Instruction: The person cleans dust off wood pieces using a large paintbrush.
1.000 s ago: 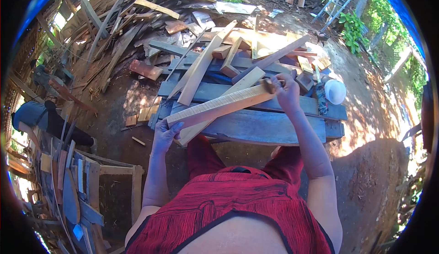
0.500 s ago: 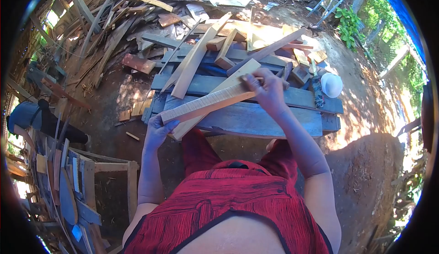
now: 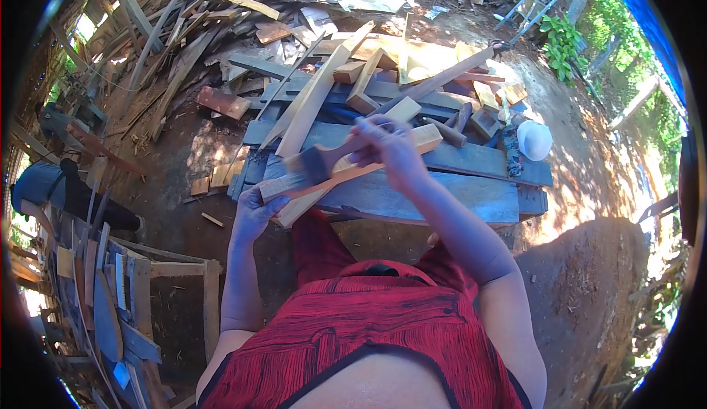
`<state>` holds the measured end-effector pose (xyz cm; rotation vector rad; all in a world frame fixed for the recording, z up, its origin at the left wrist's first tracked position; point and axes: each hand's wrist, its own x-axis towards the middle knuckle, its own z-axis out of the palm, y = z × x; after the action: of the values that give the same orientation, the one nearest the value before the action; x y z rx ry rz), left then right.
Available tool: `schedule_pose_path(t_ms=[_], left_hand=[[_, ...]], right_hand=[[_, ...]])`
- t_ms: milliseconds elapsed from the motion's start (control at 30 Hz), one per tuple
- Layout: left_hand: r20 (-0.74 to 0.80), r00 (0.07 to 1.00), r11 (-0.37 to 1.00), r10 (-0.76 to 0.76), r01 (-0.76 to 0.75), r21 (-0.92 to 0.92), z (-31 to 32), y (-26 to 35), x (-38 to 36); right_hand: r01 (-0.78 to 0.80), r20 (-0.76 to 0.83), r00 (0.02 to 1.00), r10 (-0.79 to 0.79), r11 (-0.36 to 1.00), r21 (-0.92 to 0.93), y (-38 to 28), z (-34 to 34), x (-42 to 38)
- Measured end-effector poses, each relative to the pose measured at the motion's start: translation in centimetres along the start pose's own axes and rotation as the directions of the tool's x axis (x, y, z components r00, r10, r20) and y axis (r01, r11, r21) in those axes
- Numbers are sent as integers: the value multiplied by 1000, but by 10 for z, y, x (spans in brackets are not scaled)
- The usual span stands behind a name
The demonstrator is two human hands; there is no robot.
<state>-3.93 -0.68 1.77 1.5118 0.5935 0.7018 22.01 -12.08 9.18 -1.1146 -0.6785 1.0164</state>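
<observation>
My left hand [image 3: 254,214] grips the near left end of a pale wooden bar [image 3: 427,139], which slants up to the right over the bench. A wide brush [image 3: 315,164] with a dark handle is in my right hand [image 3: 387,147], its fingers wrapped round the handle. The brush lies over the bar's left part, its bristles blurred. Another pale board [image 3: 298,208] crosses beneath the bar on the grey plank bench [image 3: 442,194].
Wood offcuts [image 3: 361,85] are heaped on the bench's far side. A white container [image 3: 534,140] stands at its right end beside a dark patterned bottle [image 3: 511,147]. A person [image 3: 44,188] bends at the far left. A ladder [image 3: 534,4] leans at the back right.
My right hand has moved left and down along the bar, bringing the brush from the bar's right part to its left part. My left hand keeps its hold.
</observation>
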Motion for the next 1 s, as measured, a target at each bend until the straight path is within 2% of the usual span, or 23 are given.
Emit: schedule_pose_path(t_ms=[133,200,233,300,333,400,433,500,533,600,667,700,767,800,833,867,900,933,967,1000], left_hand=[[-3,1000,1000,-18,18,23,0,-1,0],[-7,1000,1000,-26,26,9,-1,-2,0],[-19,999,999,-32,32,-1,-1,-4,1],[-16,999,999,-35,35,-8,-1,-5,0],[-21,999,999,-38,37,-13,-1,-6,0],[-18,999,999,-34,34,-9,0,-4,-1],[-18,999,1000,-30,30,-4,1,-2,-1],[-23,999,999,-34,34,-6,0,-5,-1],[-29,999,999,-40,40,-10,0,-6,-2],[-32,999,999,-41,41,6,-1,-7,-2],[-39,998,999,-42,43,23,-1,-6,-3],[-31,999,999,-43,43,14,0,-5,-3],[-23,999,999,-37,37,3,0,-7,-3],[-37,998,998,46,-44,52,-1,-11,-2],[-48,990,987,129,-124,100,-1,-14,-1],[-48,990,987,136,-130,99,-2,-14,-3],[-39,997,997,61,-60,45,-2,-13,-4],[-26,1000,1000,-11,11,-8,-3,-12,-5],[-28,1000,1000,-3,2,-10,-1,-11,-4],[-93,995,999,-23,19,-46,4,-12,-4]], right_hand=[[-3,-216,976,-13,997,-75,-10,-78,16],[2,-339,938,-66,983,-186,-18,-116,20],[3,-346,936,-69,982,-187,-20,-133,21],[115,-469,838,-279,930,-349,-22,-161,26],[116,-470,836,-282,930,-350,-24,-172,27],[86,-437,716,-544,690,-719,-23,-188,31],[88,-438,715,-546,691,-718,-15,-192,34],[107,-327,703,-632,549,-829,-1,-196,38],[113,-325,701,-635,548,-829,-2,-183,33],[122,-180,748,-639,400,-909,2,-144,18],[311,-49,713,-699,378,-872,5,-112,6],[319,-42,710,-703,373,-871,4,-96,-1],[416,-90,853,-514,773,-480,0,-74,-15],[421,-87,850,-520,768,-482,-1,-74,-17],[332,-173,902,-396,891,-310,-2,-75,-18],[230,-230,940,-252,966,-118,-4,-77,-18],[236,-227,939,-259,964,-121,-3,-86,-17],[227,-313,915,-256,966,-126,1,-103,-13],[218,-396,883,-252,967,-131,3,-118,-10],[224,-390,884,-259,965,-135,2,-131,-10]])
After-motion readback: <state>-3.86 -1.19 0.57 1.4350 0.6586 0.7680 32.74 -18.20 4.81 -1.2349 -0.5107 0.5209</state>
